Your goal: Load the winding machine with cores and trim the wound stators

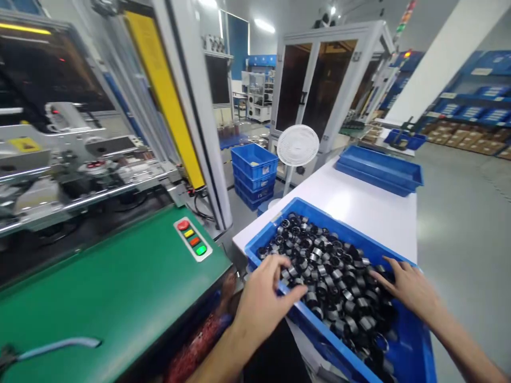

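Note:
A blue plastic bin (331, 331) rests on the white table, heaped with many small black and silver cylindrical parts (325, 266). Over the bin's near rim hovers my left hand (265, 290), its thumb and fingers apart and nothing between them. My right hand (407, 282) is at the bin's right side, fingers spread above the parts near the far rim. Whether its fingertips touch the parts or the rim, I cannot tell.
On my left is a green worktop (99, 282) with a button panel (192, 239) and pliers (51, 348) with pale handles, before a machine with a yellow-marked post (163, 90). Empty blue trays (379, 167) sit on the white table (351, 199). Beyond stand a white fan (298, 145) and stacked blue crates (255, 175).

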Motion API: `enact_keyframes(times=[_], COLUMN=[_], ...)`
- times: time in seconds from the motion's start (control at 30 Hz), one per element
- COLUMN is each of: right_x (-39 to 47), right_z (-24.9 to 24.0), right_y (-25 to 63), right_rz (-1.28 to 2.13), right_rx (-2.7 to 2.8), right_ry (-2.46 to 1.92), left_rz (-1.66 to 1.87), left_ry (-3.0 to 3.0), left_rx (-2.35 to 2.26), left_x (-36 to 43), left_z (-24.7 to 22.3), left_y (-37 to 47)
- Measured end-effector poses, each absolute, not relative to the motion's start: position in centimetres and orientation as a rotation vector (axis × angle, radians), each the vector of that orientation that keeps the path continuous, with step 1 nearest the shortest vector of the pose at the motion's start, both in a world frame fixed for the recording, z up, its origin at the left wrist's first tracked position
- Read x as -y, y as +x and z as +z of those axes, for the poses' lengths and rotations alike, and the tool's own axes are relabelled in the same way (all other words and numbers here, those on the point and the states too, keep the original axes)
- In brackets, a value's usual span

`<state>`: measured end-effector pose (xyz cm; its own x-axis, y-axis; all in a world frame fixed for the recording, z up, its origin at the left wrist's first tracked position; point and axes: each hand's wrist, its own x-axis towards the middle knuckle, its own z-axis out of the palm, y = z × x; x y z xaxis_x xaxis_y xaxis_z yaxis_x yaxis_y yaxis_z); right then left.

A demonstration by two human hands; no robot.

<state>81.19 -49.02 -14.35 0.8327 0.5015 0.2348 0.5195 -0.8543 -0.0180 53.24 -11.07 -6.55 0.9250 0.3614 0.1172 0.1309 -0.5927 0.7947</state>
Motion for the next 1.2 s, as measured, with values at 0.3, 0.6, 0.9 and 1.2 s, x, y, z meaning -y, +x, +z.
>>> enact_keyframes(times=[0.3,0.6,0.9,1.2], right_x=[47.8,46.7,46.1,45.0], right_z=[-17.9,-17.9,-16.8,-16.2], right_y=[81.4,80.8,81.1,82.0], right_rz=[-0.308,-0.131,0.060,0.121], right_rx=[0.896,0.940,0.821,0.766], right_ry=[-3.096,-2.894,-2.672,-2.551], left_rz=[0.064,0.121,0.083,0.087], left_ry=[2.620,2.725,2.741,2.784], left_rx=[0.180,0.379,0.718,0.938], left_x=[15.4,15.3,16.6,16.6], left_z=[-12.3,-14.1,-13.1,-12.8], left_y=[76.7,78.7,78.0,78.1])
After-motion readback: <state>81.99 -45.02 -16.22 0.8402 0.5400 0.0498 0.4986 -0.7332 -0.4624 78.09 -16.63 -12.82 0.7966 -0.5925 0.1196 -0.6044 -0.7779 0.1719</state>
